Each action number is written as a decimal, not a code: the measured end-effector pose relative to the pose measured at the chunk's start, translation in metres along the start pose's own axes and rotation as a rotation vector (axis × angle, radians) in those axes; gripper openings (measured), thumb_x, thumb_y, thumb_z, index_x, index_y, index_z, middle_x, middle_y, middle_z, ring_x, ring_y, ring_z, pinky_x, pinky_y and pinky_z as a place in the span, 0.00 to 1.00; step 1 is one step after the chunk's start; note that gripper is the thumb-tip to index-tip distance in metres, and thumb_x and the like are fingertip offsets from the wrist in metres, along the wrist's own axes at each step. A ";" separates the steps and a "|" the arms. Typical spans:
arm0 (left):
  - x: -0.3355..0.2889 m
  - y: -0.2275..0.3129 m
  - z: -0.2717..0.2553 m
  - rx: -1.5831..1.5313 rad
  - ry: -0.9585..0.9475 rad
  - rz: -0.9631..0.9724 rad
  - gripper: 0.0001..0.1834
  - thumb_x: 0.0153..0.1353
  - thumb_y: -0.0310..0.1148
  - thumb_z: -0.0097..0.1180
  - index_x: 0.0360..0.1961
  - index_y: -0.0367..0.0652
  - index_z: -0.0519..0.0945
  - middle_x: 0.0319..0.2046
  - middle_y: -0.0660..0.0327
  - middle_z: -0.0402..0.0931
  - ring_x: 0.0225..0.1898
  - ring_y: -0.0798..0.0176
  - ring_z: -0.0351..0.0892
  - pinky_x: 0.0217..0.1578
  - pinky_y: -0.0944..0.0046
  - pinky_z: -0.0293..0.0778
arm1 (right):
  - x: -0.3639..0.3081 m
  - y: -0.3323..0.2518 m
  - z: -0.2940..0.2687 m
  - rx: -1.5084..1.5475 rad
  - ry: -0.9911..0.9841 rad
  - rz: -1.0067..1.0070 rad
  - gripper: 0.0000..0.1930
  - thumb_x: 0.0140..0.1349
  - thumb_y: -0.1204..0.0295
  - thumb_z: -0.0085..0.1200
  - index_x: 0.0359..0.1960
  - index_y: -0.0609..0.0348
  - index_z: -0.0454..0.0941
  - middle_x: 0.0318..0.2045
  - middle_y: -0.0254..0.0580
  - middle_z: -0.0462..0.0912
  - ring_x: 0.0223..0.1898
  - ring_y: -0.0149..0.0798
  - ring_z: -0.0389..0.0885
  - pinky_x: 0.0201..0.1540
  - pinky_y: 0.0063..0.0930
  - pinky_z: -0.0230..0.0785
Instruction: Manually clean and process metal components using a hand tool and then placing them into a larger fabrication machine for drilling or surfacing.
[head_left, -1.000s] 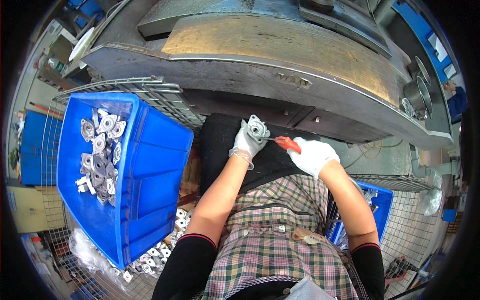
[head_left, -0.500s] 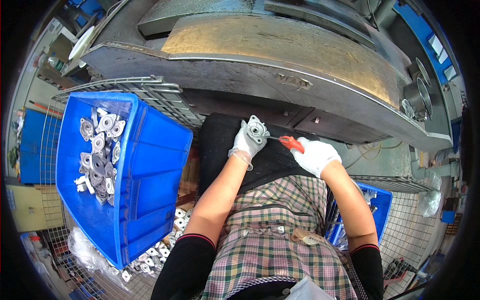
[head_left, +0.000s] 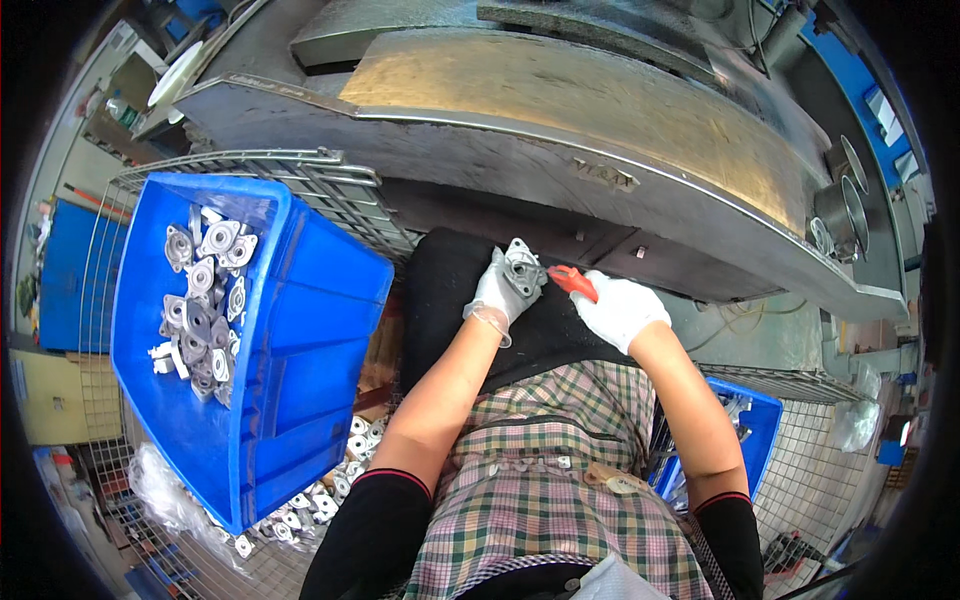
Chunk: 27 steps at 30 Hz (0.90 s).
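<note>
In my gloved left hand (head_left: 494, 293) is a grey metal flanged casting (head_left: 523, 268) with a round bore in its middle and mounting ears. The fingers are closed around its back and lower side, above the black cloth over my lap. My gloved right hand (head_left: 624, 310) grips a red-handled hand tool (head_left: 574, 283). Its tip end points left at the casting's right edge; I cannot tell whether it touches. Similar castings (head_left: 203, 310) lie heaped in a large blue bin (head_left: 310, 340) at my left.
A metal workbench (head_left: 480, 135) with a worn golden top spans the far side. Wire mesh (head_left: 345, 200) surrounds the blue bin. More castings (head_left: 315, 505) lie below it beside a clear plastic bag (head_left: 165, 490). Another blue bin (head_left: 765, 425) stands at my right, near metal pots (head_left: 840, 215).
The casting has tilted and turned in my left hand. My right hand has shifted slightly left and the tool's handle is closer to the casting. The whole view has shifted a little.
</note>
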<state>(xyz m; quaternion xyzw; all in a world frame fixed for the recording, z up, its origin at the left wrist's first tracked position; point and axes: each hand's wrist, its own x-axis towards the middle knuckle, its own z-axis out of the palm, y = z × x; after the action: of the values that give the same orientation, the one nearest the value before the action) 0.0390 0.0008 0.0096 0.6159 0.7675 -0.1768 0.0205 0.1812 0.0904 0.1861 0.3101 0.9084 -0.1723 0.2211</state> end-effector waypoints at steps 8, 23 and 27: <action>-0.004 -0.002 0.028 -0.067 0.081 -0.059 0.28 0.66 0.53 0.35 0.63 0.55 0.69 0.65 0.65 0.65 0.68 0.56 0.57 0.66 0.46 0.51 | 0.028 -0.011 0.001 0.025 0.054 -0.001 0.20 0.65 0.52 0.41 0.46 0.55 0.72 0.38 0.55 0.83 0.42 0.57 0.81 0.46 0.48 0.71; 0.002 -0.002 0.041 -0.046 -0.041 -0.024 0.28 0.68 0.52 0.32 0.64 0.56 0.67 0.67 0.66 0.62 0.69 0.55 0.56 0.64 0.46 0.53 | 0.032 -0.002 0.000 0.031 0.041 0.028 0.21 0.65 0.52 0.41 0.46 0.56 0.72 0.39 0.56 0.83 0.42 0.58 0.81 0.47 0.47 0.71; 0.004 -0.001 0.048 0.120 -0.033 -0.014 0.29 0.68 0.53 0.32 0.64 0.55 0.67 0.66 0.65 0.64 0.67 0.56 0.58 0.65 0.47 0.52 | 0.034 0.003 0.004 0.033 0.057 0.036 0.21 0.65 0.52 0.41 0.46 0.55 0.72 0.39 0.56 0.83 0.42 0.58 0.81 0.47 0.47 0.71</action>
<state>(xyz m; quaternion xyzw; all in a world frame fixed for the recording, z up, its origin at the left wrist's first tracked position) 0.0282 -0.0100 -0.0356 0.6075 0.7594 -0.2330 -0.0049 0.1601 0.1078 0.1649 0.3347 0.9057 -0.1743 0.1931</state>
